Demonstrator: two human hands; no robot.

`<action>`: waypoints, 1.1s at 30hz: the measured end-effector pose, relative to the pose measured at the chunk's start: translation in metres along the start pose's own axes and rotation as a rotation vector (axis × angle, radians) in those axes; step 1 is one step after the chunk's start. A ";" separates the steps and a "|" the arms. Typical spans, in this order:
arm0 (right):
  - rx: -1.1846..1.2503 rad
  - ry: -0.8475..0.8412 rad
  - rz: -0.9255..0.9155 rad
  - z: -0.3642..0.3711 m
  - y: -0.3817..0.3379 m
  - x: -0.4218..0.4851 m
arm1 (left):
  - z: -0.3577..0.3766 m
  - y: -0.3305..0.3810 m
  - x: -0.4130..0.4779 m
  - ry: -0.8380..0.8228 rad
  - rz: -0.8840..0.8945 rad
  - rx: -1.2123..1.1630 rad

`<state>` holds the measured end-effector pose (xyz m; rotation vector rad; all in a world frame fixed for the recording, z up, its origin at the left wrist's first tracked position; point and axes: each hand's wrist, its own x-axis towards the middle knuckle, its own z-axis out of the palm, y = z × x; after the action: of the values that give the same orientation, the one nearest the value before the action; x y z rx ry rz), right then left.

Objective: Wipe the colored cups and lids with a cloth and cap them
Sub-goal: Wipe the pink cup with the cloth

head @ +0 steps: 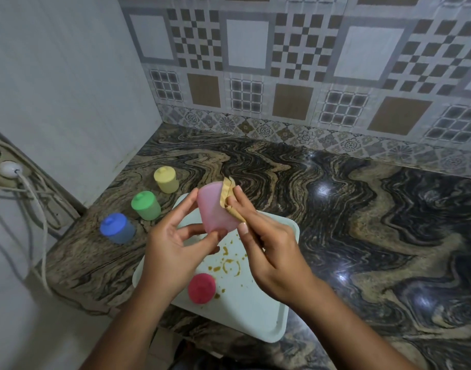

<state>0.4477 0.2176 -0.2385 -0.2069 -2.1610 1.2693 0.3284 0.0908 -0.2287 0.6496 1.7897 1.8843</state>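
My left hand grips a pink cup above the white tray, fingers round its left side and bottom. My right hand pinches a tan cloth and presses it against the cup's right side. A dark pink lid lies on the tray near its front left. On the counter to the left stand three capped cups: yellow, green and blue.
The tray carries brownish smears and crumbs near its middle. The marbled counter stretches to the right. A tiled wall runs behind it. A plug and cables hang on the left wall beside the counter edge.
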 end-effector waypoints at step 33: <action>-0.048 -0.057 -0.018 0.002 -0.004 0.019 | -0.005 -0.003 0.005 -0.089 0.014 -0.057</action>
<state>0.4320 0.2222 -0.2277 -0.1722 -2.2384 1.2276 0.3215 0.0906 -0.2316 0.7154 1.6735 1.8781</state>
